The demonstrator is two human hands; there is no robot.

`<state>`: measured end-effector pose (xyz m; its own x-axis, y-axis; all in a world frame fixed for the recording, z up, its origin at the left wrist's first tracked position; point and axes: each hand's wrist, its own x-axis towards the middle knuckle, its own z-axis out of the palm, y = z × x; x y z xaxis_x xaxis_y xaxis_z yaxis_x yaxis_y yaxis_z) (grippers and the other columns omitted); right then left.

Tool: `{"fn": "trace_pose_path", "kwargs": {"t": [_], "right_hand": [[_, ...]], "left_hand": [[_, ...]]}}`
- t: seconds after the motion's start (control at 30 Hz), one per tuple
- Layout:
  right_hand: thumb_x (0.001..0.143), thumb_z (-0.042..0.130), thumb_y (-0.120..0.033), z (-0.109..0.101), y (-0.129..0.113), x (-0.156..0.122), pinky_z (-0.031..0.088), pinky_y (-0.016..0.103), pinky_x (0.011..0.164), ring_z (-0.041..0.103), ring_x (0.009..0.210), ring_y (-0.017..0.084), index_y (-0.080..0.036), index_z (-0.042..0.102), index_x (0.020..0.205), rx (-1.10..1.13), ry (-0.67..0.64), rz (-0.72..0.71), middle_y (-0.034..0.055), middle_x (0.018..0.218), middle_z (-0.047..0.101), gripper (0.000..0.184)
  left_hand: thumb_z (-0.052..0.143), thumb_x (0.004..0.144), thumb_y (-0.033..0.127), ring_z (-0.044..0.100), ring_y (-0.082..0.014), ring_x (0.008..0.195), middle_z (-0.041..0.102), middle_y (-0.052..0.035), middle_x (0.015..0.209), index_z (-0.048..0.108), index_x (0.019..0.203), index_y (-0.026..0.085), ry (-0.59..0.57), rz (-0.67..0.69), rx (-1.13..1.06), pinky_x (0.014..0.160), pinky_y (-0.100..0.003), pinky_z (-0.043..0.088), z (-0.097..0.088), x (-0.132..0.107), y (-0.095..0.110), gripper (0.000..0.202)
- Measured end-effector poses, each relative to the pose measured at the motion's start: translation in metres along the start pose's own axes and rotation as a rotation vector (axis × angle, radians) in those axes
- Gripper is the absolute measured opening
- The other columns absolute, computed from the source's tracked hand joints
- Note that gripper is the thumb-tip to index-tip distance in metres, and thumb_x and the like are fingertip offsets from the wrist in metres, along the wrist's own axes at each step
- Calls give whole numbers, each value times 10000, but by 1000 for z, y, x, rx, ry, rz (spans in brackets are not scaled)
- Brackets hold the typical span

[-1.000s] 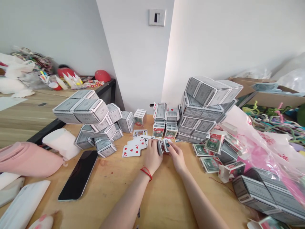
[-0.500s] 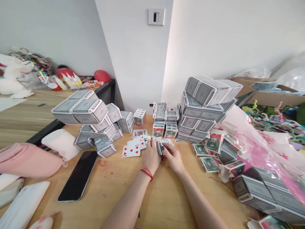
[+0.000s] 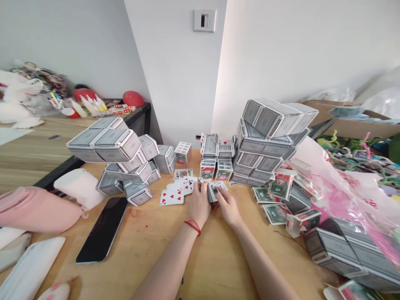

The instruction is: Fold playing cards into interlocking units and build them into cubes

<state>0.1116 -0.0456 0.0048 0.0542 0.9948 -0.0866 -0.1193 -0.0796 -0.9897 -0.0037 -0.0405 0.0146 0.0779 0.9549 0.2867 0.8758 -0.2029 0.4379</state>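
Observation:
My left hand [image 3: 199, 203] and my right hand [image 3: 227, 205] meet at the middle of the wooden table [image 3: 150, 246], both closed around a small stack of playing cards [image 3: 212, 193] held on edge between them. A red string circles my left wrist. Loose face-up cards [image 3: 175, 192], mostly red hearts, lie fanned on the table just left of my left hand. Small card boxes [image 3: 215, 160] stand stacked right behind my hands.
Wrapped grey bundles of card packs are piled at left [image 3: 115, 154] and right [image 3: 268, 137]. Green-faced packs [image 3: 278, 200] and pink plastic [image 3: 337, 196] lie at right. A dark phone [image 3: 103, 229] and pink cloth [image 3: 34, 208] rest at left. A second desk [image 3: 37, 146] stands beyond.
My right hand has drawn in from the loose cards on the table and closed against the stack; the left hand has stayed in place.

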Motion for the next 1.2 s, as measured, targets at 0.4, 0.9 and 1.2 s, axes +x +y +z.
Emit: {"fn": "trace_pose_path", "kwargs": {"t": [0.4,0.9,1.2], "right_hand": [[744,578,-403,-1,-1,0,396,339,872,557,961,229,-253,645,1002,-201,-11,-147,37,1019,641,305],[713,620,-388,-4,2,-2,428,269,649,512,737,154,-229,495,976,-99,-145,-81,4,857,556,332],[658,656,-410,-7,1,2,425,272,604,496,710,163,-214,475,927,-61,-104,-26,-2,799,540,379]], "left_hand": [[478,753,166,574,-192,742,486,-97,1049,398,1110,194,-1,7,-50,502,-261,385,2,-1,4,366],[453,766,138,540,-188,864,443,-84,1036,428,1037,199,30,103,-183,599,-260,442,4,-2,-2,279],[506,652,61,527,-206,889,494,-66,1025,431,1013,203,-56,150,-249,685,-303,459,2,0,-4,395]]}}
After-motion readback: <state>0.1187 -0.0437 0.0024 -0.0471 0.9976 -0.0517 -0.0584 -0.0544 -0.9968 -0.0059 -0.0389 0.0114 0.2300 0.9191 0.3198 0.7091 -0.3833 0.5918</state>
